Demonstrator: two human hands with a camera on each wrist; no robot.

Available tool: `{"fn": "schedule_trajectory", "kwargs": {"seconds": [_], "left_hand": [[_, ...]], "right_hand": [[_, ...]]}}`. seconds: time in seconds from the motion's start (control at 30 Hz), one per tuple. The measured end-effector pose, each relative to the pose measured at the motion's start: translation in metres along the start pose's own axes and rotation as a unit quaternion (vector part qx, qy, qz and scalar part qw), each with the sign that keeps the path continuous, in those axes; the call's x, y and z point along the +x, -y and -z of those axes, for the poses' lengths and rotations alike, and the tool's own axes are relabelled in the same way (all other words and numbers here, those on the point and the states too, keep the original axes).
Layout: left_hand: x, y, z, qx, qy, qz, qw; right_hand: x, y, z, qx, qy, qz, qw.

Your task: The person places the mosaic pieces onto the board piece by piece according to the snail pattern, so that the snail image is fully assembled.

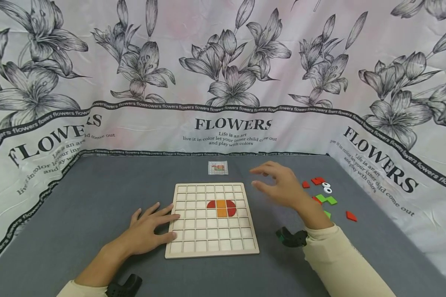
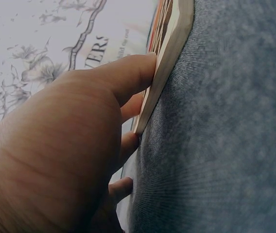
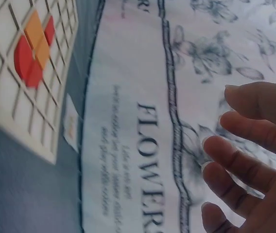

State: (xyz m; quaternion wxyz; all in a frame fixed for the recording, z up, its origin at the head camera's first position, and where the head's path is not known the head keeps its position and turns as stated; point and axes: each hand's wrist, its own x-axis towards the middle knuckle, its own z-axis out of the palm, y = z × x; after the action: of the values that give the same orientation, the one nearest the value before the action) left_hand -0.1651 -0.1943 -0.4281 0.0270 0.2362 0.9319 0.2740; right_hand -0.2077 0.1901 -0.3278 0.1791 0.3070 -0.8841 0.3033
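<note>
A wooden grid board (image 1: 212, 246) lies flat on the grey cloth. Among its cells sit two orange squares (image 1: 221, 208) and several red rounded pieces (image 1: 231, 208), which the right wrist view also catches. Spread along the board's left edge, my left hand (image 1: 148, 229) touches the frame with thumb and fingertips; the left wrist view has its thumb (image 2: 133, 75) against the wooden side. My right hand (image 1: 282, 185) hovers to the right of the board's far corner. Its fingers are loosely bent and apart, with nothing between them in the right wrist view.
Behind the board lies a small card (image 1: 218, 168) with a coloured picture on a grid. On the right are loose red pieces (image 1: 351, 216), green pieces (image 1: 331, 200) and two white rings (image 1: 327, 190). A flower-printed curtain (image 1: 230, 136) borders the table's back and sides.
</note>
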Motion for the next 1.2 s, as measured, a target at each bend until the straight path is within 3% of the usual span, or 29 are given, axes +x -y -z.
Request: {"fn": "schedule_trajectory", "kwargs": {"seconds": [0.13,0.27,0.77,0.97,1.2], "left_hand": [[0.001,0.000,0.000,-0.001,0.003,-0.001,1.0000],[0.000,-0.001,0.000,0.000,0.004,-0.002,1.0000],[0.000,0.000,0.000,0.000,-0.002,-0.002,1.0000],[0.000,-0.002,0.001,0.000,-0.003,0.000,1.0000],[0.000,-0.002,0.001,-0.004,-0.002,-0.006,1.0000]], "right_hand": [[-0.013,-0.006,0.023,-0.018,-0.030,0.022,0.9992],[-0.028,-0.017,0.041,-0.049,-0.051,0.018,0.9973],[-0.084,-0.075,0.087,-0.087,-0.098,-0.101,0.9862],[-0.105,-0.102,0.095,-0.103,-0.082,-0.163,0.9778],[-0.123,-0.124,0.097,-0.109,-0.067,-0.190,0.9734]]}}
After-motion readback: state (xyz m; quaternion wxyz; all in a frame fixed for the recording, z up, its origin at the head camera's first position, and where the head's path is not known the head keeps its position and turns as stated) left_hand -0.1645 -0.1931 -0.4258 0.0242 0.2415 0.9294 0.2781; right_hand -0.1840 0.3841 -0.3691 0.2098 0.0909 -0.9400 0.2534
